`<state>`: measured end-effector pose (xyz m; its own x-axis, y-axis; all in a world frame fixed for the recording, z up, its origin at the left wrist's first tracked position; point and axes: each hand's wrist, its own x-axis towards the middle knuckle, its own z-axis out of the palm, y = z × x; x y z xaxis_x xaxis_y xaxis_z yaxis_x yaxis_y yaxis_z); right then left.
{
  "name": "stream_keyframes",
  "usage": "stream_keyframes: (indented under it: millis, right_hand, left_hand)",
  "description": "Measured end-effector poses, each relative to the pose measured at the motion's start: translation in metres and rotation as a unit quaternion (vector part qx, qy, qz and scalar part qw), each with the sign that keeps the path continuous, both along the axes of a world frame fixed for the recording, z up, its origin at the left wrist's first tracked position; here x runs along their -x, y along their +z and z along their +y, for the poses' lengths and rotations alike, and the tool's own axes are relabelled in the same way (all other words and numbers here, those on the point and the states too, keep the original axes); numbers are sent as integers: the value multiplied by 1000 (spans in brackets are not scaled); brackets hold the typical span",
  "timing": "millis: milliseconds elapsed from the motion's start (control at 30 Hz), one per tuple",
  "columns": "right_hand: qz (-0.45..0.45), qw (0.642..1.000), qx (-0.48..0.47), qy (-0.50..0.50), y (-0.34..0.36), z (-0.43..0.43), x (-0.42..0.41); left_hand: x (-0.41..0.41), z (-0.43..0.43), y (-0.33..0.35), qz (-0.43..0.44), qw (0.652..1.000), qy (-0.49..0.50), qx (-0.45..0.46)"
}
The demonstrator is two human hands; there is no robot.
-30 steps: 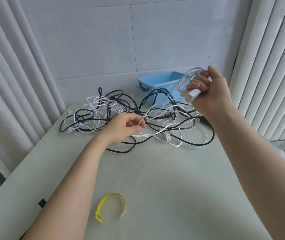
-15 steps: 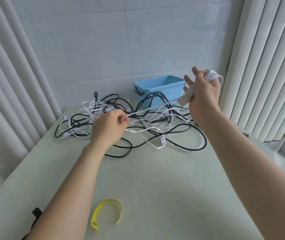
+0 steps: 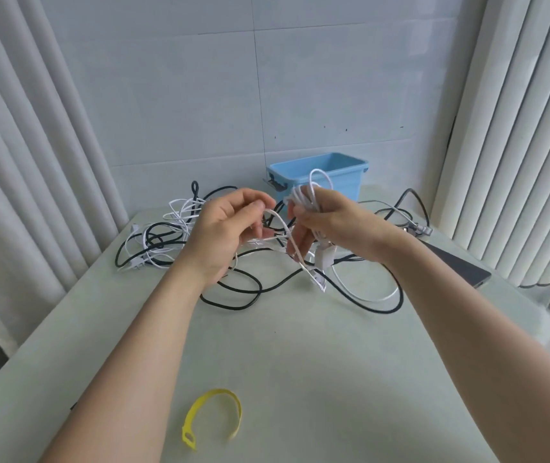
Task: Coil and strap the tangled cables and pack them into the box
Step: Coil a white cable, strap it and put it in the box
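White cable (image 3: 302,200): thin, smooth, half-coiled in right hand (image 3: 337,225), fingers curled round the loops above the table (image 3: 300,362). Left hand (image 3: 227,228) pinches the free run. Feed each turn the same size with light tension, and don't drag the black-and-white tangle (image 3: 180,215). Yellow strap (image 3: 213,416), flat and curved, lies at near edge. Blue plastic box (image 3: 320,172) sits behind, open-topped.

No text to read.
No letters, numbers or marks show on the blue box (image 3: 347,182), the yellow strap (image 3: 215,391), the white cable (image 3: 301,199) or its plug (image 3: 325,256).
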<state>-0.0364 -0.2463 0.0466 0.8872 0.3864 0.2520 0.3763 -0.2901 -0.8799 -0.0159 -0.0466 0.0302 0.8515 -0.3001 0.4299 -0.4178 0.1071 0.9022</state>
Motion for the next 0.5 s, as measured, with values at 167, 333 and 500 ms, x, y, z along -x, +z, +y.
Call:
stream_keyframes:
  millis: [167,333,500]
  right_hand:
    - [83,991,-45,99,-4,11,6]
    - [167,959,-167,157,-3,15,7]
    - [189,885,-379,195,11,9,7]
  left_hand:
    - [-8,5,2,-2,994,23,102]
    - [-15,10,-3,1,988,97,121]
    - [-12,7,-13,15,999,45,-22]
